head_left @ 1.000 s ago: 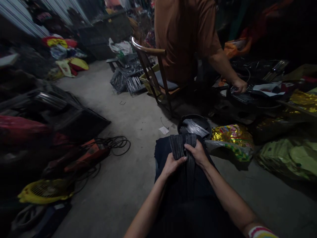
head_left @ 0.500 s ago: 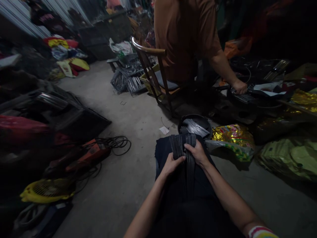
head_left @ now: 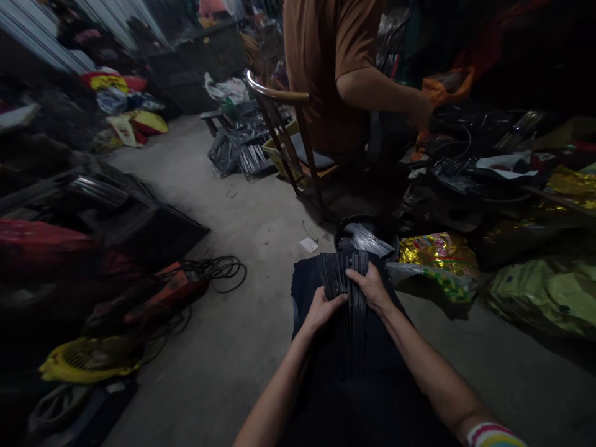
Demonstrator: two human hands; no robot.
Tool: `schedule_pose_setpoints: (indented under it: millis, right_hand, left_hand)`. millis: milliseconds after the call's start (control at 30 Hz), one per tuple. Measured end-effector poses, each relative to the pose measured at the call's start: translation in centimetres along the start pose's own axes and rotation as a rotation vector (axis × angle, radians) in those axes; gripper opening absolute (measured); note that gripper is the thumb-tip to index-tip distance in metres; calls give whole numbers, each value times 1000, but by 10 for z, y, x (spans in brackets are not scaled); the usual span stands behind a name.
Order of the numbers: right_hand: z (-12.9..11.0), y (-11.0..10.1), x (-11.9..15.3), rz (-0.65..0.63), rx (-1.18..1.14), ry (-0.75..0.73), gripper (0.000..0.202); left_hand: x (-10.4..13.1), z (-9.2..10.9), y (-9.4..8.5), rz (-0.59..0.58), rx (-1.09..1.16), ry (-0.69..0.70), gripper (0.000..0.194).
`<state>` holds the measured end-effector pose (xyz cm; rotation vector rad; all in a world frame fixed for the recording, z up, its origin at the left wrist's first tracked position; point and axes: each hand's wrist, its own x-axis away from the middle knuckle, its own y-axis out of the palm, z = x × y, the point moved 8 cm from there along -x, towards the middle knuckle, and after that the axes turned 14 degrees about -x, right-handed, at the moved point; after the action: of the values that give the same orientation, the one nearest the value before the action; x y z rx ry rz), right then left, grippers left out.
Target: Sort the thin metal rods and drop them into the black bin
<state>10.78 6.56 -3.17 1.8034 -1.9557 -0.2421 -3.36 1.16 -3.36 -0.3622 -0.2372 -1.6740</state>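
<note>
Thin dark metal rods [head_left: 331, 273] lie in a fanned bundle on the dark cloth [head_left: 305, 279] over my lap. My left hand [head_left: 323, 307] grips the left part of the bundle, thumb across the top. My right hand [head_left: 370, 285] is wrapped round the right part, its thumb also on the rods; the two hands are close together. The rods' lower ends trail toward me along the cloth. Just beyond my lap a black round basin [head_left: 342, 233] holds more shiny rods [head_left: 365, 239].
Ahead, a person in a brown shirt [head_left: 316, 74] sits on a wooden chair [head_left: 279, 96], one arm stretched right. Gold foil packaging [head_left: 437, 251] and a pale green sack [head_left: 540, 295] lie to the right. On the left are an orange tool with cable [head_left: 172, 285] and a yellow basket [head_left: 88, 360].
The rods under my left hand have fanned slightly further left. The other person's hand has drawn back from the basin at right, and their body has turned a little.
</note>
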Motion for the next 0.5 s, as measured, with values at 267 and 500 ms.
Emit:
schedule_pose_setpoints:
  millis: [267, 500]
  right_hand:
    - [1, 4, 1, -37, -77, 38, 47]
    - [4, 1, -1, -16, -65, 34, 45]
  left_hand:
    - [-2, 2, 6, -43, -23, 10, 42]
    - [-7, -3, 2, 29, -55, 32, 45]
